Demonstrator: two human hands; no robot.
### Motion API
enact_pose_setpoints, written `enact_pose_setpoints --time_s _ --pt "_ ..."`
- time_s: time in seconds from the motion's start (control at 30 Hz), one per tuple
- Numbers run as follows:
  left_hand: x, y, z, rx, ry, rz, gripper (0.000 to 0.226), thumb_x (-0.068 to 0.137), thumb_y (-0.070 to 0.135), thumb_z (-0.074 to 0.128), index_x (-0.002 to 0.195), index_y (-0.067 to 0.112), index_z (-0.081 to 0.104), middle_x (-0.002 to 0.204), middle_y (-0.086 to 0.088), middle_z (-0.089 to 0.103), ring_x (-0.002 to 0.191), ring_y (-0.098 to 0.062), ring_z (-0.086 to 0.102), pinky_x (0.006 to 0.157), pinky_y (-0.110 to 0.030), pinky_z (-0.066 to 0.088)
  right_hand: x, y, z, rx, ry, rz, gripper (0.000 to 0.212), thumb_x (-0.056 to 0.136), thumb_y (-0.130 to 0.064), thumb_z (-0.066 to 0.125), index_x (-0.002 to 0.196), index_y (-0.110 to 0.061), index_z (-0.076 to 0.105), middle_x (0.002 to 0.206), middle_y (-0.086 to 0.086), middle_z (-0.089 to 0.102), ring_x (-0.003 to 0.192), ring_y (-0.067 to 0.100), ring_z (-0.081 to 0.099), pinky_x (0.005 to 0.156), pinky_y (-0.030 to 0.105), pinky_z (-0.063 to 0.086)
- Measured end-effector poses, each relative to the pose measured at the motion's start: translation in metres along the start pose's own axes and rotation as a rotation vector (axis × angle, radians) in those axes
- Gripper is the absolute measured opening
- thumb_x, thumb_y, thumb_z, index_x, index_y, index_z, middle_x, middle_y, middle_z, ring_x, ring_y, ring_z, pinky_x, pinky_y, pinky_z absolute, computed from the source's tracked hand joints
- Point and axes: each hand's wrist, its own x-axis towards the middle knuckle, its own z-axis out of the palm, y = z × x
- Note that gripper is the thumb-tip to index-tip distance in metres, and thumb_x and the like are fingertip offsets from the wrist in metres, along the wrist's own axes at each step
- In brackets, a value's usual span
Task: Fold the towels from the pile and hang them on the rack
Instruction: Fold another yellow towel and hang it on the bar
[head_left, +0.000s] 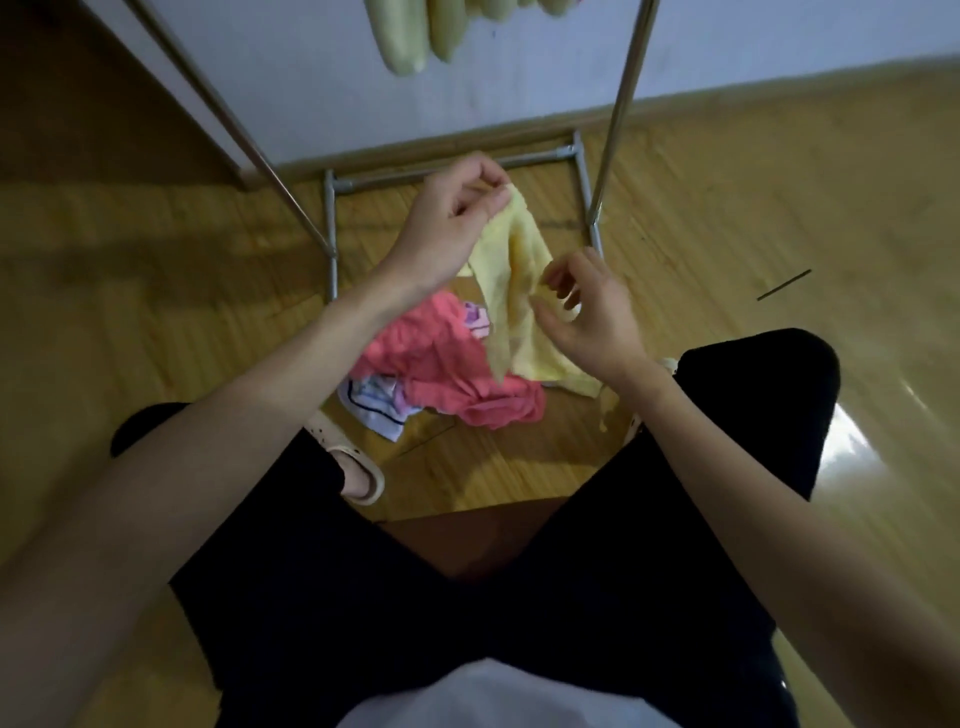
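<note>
Hanging lengthwise from my left hand (457, 208), which is pinching its top corner, the yellow towel (514, 291) is trailing down and rightward onto the pile (447, 374) on the floor, while my nearer right hand (582, 306), fingers spread, is touching its edge.

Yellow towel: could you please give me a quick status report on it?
Left hand pinching yellow towel at top corner. Right hand open, reaching for its edge. Pink towel in pile on floor. Rack ahead, nothing blocking.
</note>
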Motion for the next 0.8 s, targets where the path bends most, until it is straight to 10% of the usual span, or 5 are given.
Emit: enact_pose_setpoints --time_s 0.17,0.4,0.6,0.8 --pt "-0.006 0.048 -0.015 0.028 0.006 0.104 0.017 0.09 0.01 0.054 0.08 0.024 0.052 0.074 -0.012 0.047 0.066 -0.019 0.042 0.057 -0.024 0.03 -0.009 -0.053 -0.003 -0.138 0.018 -0.183 0.048 0.075 -0.053 0.07 0.09 -0.009 0.058 0.085 0.0 0.055 0.075 0.01 0.049 0.064 0.021 0.04" --pt "-0.021 0.087 -0.055 0.066 0.15 0.107 0.006 0.092 0.011 0.055 0.088 0.015 0.058 0.072 -0.003 0.055 0.064 -0.011 0.051 0.058 -0.018 0.038 0.004 -0.069 -0.001 -0.063 0.07 -0.081 0.01 0.085 -0.011 0.059 0.091 -0.004 0.058 0.086 0.006 0.056 0.075 0.019 0.053 0.063 0.041 0.048" --pt "-0.032 0.084 -0.094 0.005 0.31 -0.108 0.013 0.095 0.014 0.054 0.103 0.006 0.062 0.082 0.002 0.059 0.075 -0.008 0.056 0.067 -0.023 0.045 0.017 -0.07 -0.032 0.161 0.058 0.03 0.008 0.093 -0.008 0.057 0.088 -0.009 0.064 0.066 -0.006 0.055 0.059 0.001 0.049 0.057 0.011 0.035" --pt "-0.044 0.072 -0.119 0.236 0.085 -0.076 0.021 0.095 0.028 0.055 0.1 0.011 0.065 0.093 -0.018 0.066 0.078 -0.024 0.058 0.07 -0.032 0.042 0.044 -0.103 -0.057 0.239 0.135 -0.011 0.013 0.094 -0.011 0.056 0.084 -0.014 0.065 0.061 -0.005 0.05 0.055 0.0 0.043 0.054 0.013 0.031"
